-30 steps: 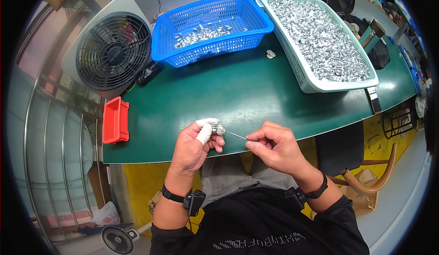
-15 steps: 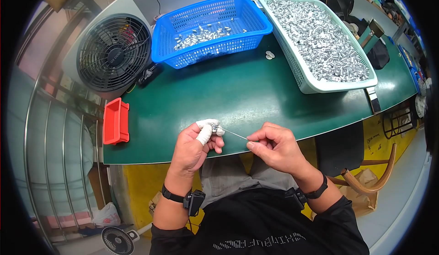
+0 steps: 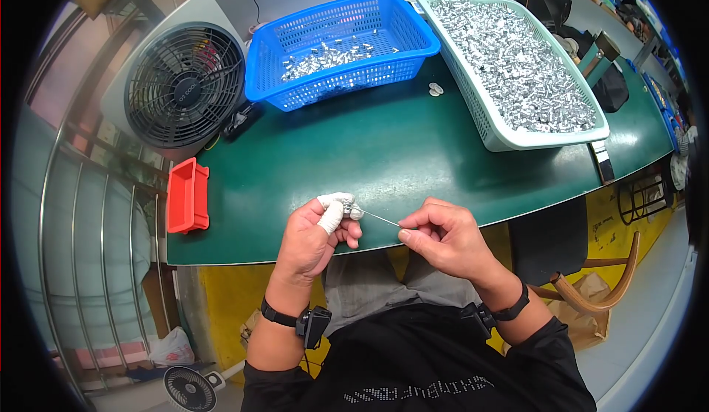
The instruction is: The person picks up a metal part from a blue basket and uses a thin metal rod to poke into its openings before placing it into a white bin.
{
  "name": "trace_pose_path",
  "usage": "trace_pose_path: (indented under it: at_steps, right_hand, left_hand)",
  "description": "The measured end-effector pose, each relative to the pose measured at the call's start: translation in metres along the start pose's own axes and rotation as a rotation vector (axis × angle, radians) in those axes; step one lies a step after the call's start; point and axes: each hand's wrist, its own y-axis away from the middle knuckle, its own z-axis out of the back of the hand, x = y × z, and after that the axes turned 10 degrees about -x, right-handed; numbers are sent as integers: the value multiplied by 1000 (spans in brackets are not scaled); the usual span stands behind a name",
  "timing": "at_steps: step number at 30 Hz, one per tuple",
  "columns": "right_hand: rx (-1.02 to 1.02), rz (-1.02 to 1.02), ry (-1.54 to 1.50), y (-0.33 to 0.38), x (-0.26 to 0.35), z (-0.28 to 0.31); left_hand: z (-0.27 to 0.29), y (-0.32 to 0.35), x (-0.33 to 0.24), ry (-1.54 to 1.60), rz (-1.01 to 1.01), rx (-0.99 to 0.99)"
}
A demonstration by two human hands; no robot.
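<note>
Handwork on a small silvery metal fitting (image 3: 346, 207), held just over the near edge of a smooth dark-green tabletop (image 3: 317, 146). The left hand (image 3: 306, 238), its thumb and forefinger wrapped in ribbed white coverings (image 3: 334, 218), pinched the fitting between those two fingertips; the right hand (image 3: 454, 244), bare-fingered, had its thumb and forefinger closed on the outer end of a thin, straight, pale metal rod (image 3: 380, 217), whose other end met the fitting or lay just beside it, the wrapping hiding which. By my judgement this single piece was in mid-handling, neither finished nor set down. Beyond it, a mint-green perforated plastic basket (image 3: 469, 91) stood heaped with bright, short cylindrical metal pieces (image 3: 509, 57), while a blue perforated plastic basket (image 3: 354, 78) bore only a thin scatter of similar pieces (image 3: 325, 59); which lot was worked and which awaited handling, I could not tell from where I stood. The metal was glossy, the basket walls latticed with small openings. A few flat, rounded silvery bits (image 3: 436, 88) lay between the baskets, and a smooth red rectangular plastic tray (image 3: 199, 198) stood at the table's left end.
</note>
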Motion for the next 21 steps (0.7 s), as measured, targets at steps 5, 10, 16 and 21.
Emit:
trace_pose_path:
  at_steps: [5,10,16,21]
  right_hand:
    - [11,8,33,-1,1,3]
    - [-32,106,-7,4,-2,6]
    - [-51,197,-65,4,-12,-18]
    - [-245,717,362,8,-6,-10]
  left_hand:
    - [-4,0,0,-41,-23,11]
    - [-7,-6,7,-142,-36,55]
    - [12,10,0,-331,-69,-8]
    - [-4,3,6,-256,-73,42]
